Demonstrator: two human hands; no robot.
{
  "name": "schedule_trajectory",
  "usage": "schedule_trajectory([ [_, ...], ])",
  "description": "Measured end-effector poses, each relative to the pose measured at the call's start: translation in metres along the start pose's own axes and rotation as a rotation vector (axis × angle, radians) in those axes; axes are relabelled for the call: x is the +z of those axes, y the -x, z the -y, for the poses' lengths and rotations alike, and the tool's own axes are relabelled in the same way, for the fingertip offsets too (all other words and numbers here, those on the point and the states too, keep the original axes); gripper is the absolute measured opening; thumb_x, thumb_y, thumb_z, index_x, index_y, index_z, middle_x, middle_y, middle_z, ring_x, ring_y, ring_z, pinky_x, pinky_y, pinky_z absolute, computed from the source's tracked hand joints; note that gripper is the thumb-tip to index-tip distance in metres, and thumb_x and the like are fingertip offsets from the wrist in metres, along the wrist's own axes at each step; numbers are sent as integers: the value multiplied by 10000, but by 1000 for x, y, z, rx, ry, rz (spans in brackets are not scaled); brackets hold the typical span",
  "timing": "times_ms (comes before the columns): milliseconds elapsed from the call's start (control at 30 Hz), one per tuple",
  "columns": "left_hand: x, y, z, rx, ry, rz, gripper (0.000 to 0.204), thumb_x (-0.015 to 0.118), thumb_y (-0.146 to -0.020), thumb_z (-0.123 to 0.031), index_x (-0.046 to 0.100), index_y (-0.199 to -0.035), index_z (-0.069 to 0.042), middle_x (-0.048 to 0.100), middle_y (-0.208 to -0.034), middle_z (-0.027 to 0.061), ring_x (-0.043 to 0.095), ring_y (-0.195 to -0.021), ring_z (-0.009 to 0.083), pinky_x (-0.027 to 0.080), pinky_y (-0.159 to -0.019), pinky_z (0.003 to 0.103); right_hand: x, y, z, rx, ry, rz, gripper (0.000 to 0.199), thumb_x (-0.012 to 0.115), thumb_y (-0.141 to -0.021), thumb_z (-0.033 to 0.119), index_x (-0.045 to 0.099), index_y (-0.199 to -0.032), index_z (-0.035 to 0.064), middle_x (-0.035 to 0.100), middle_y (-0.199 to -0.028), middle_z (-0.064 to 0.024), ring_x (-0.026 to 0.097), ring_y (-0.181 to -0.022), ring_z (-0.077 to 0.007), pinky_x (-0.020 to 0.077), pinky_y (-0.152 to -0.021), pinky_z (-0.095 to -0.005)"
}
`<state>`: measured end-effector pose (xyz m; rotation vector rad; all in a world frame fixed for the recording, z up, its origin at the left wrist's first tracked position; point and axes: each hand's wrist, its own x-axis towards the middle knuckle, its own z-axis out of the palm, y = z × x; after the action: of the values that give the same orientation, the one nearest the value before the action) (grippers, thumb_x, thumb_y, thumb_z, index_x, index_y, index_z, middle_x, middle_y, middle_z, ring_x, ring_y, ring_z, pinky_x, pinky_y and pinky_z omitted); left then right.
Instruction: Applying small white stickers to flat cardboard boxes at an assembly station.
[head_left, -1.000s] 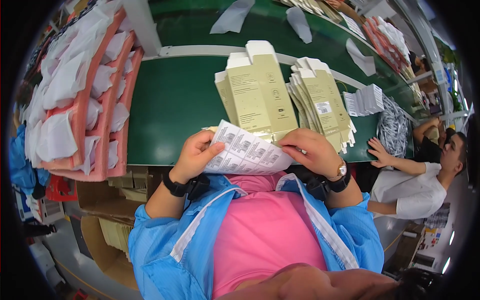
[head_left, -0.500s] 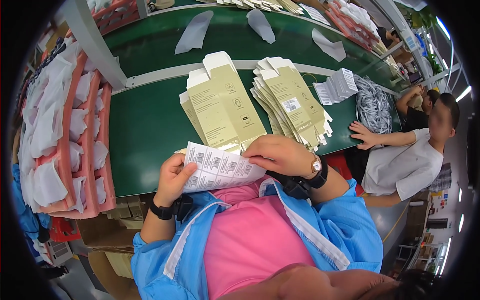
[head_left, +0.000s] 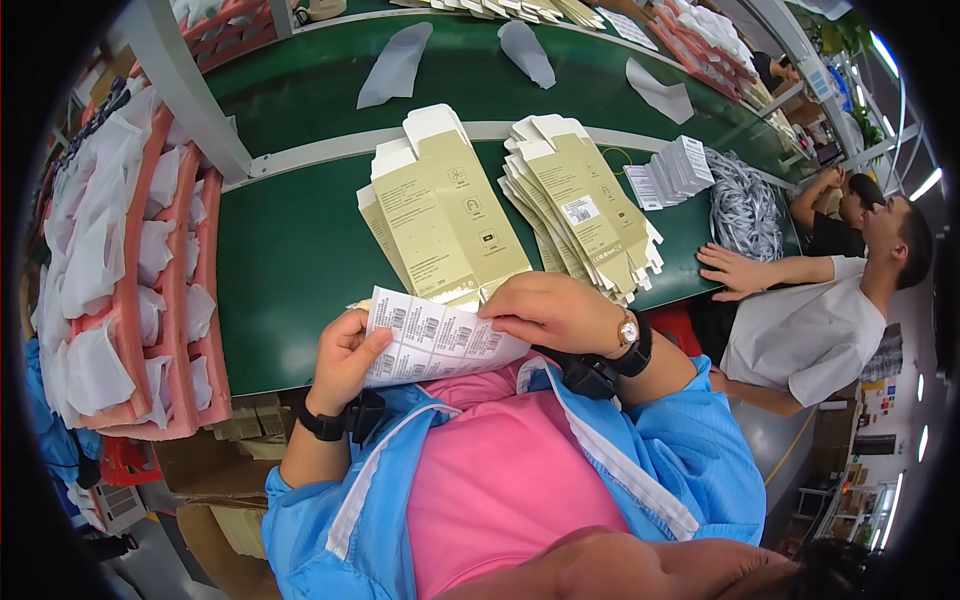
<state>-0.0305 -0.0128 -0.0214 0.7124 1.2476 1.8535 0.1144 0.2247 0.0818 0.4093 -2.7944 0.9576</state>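
A white sheet of barcode stickers (head_left: pixel 430 340) is held slanted at the table's front edge, close to my chest. My left hand (head_left: pixel 345 358) pinches its left side, thumb on top. At its upper right edge the bent fingers of my right hand (head_left: pixel 555 310) are closed on the sheet; the fingertips are partly hidden. Just beyond lies a pile of flat olive-gold cartons (head_left: pixel 440 210) with white flaps, its near end behind the sheet. To the right is a fanned stack of like cartons (head_left: pixel 575 200), the top one bearing a white barcode sticker (head_left: pixel 580 209).
Pink foam trays (head_left: pixel 185 290) with white-wrapped items stand at left. Small white booklets (head_left: pixel 680 170) and a heap of grey cords (head_left: pixel 747 210) lie at right. A person in white (head_left: pixel 800 320) rests a hand on the table there. White wrapping sheets (head_left: pixel 395 65) lie across the rail.
The person at right has turned their head away. The white wrapping sheets beyond the rail have shifted slightly right. My hands and the sticker sheet have barely moved.
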Motion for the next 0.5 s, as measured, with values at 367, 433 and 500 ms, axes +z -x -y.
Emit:
schedule_trajectory([
  [367,-1,2,-3,42,23,29,138,553,-887,-69,548,-962,46,620,-948,101,599,-840,122,491,-743,248,-22,66,-94,385,589,-55,663,614,-798,414,394,-1343,108,296,-1416,-185,252,-1322,-355,238,-1059,-438],
  [433,-1,3,-1,20,50,23,131,554,-886,-69,548,-954,43,622,-943,101,599,-833,120,492,-740,247,-25,67,-91,451,532,27,744,588,-785,509,347,-1379,131,214,-1454,-189,169,-1349,-380,186,-1079,-454],
  [500,-3,2,0,12,63,20,128,555,-886,-68,548,-950,42,623,-940,101,600,-829,119,492,-738,246,-23,68,-90,461,567,17,747,590,-778,521,352,-1378,146,215,-1453,-192,170,-1345,-392,184,-1078,-462],
])
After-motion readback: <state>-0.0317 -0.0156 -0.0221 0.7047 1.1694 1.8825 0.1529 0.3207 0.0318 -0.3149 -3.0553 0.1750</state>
